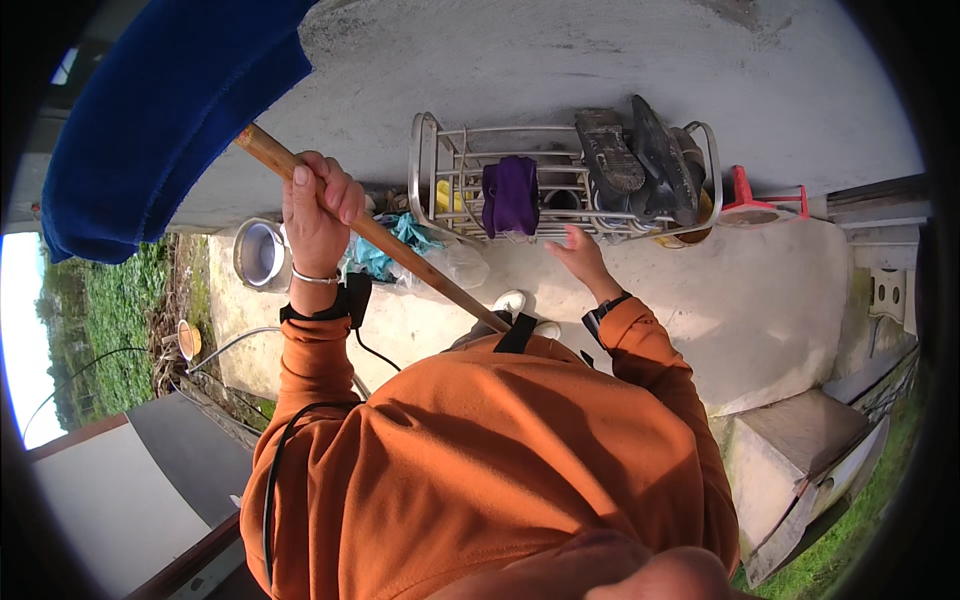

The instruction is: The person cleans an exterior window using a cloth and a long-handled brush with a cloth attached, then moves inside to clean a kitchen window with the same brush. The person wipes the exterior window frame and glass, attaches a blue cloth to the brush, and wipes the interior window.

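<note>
My left hand (pixel 319 202) is wrapped around a wooden pole (pixel 424 266), which slants from the upper left down to my waist. A dark blue cloth (pixel 180 127) covers the pole's upper end, so that end is hidden. Free of any object, my right hand (pixel 581 255) has its fingers apart, just below a metal rack (pixel 416 169) against the wall. On the rack's front hangs a purple cloth (pixel 511 196), up and to the left of that hand. Dark boots (pixel 660 161) rest at the rack's right side, one with its sole showing.
A metal pot (pixel 262 253) and teal cloth (pixel 405 244) with clear plastic lie left of the rack. Right of it, a red-framed object (pixel 750 206) leans by the wall. A concrete block (pixel 780 442) stands at lower right, and an orange bowl (pixel 189 340) lies at the left edge.
</note>
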`<state>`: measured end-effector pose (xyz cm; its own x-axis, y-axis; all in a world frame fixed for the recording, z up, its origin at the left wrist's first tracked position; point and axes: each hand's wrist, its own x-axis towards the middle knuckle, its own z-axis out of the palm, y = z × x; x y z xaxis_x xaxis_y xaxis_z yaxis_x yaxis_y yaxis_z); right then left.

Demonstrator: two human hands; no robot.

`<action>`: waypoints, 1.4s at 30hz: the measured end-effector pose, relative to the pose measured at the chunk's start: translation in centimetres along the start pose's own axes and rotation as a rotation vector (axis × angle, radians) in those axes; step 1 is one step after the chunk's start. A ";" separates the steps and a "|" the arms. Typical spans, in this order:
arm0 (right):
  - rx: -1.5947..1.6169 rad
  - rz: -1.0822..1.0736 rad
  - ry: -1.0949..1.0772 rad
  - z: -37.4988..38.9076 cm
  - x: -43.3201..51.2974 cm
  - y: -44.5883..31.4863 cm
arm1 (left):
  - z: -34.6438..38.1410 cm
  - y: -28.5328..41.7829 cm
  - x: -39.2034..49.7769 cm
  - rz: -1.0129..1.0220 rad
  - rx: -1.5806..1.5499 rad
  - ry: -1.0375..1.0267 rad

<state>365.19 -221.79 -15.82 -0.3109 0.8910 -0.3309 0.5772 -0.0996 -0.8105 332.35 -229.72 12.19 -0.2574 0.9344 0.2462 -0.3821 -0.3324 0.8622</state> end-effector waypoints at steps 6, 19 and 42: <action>-0.304 0.051 0.176 5.3 7.4 -6.5 | -3.2 -0.5 -1.7 0.018 0.048 0.006; 0.698 0.013 -0.383 -6.3 2.9 -6.7 | 4.4 -1.9 3.3 0.061 0.033 -0.237; 0.378 -0.164 0.984 -47.3 -43.7 27.0 | 65.1 -28.4 -1.3 -0.182 -0.084 -0.871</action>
<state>430.04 -242.47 -0.41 0.4806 0.8550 0.1948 0.2598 0.0733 -0.9629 401.38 -213.18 16.17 0.5659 0.7278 0.3875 -0.4240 -0.1461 0.8938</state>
